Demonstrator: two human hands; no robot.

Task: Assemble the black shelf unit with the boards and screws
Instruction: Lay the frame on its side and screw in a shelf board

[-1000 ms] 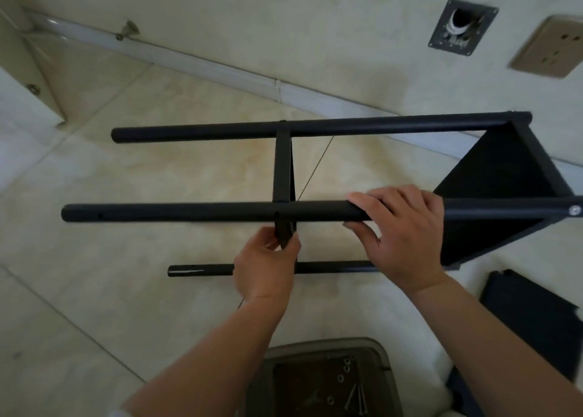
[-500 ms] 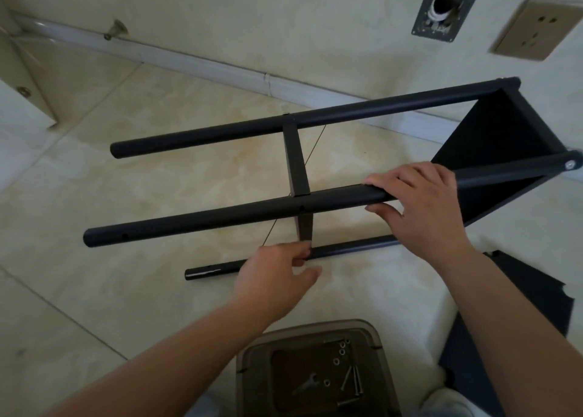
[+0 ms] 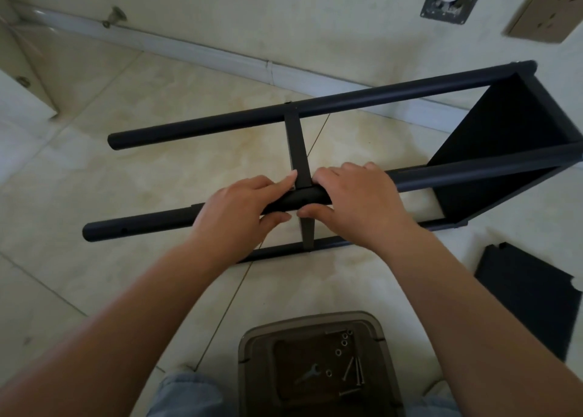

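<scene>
Both hands curled round near pole (image 3: 151, 225): left hand (image 3: 239, 208), right hand (image 3: 356, 202) beside crossbar (image 3: 298, 151). Pole hole best aligned with crossbar end before screw (image 3: 350, 369) is inserted.

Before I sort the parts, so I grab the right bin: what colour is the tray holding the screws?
Translucent brown tray, seen in the head view.

Left hand (image 3: 239, 206), right hand (image 3: 356, 200) — both curled round, apparently gripping; forearms extended.
</scene>
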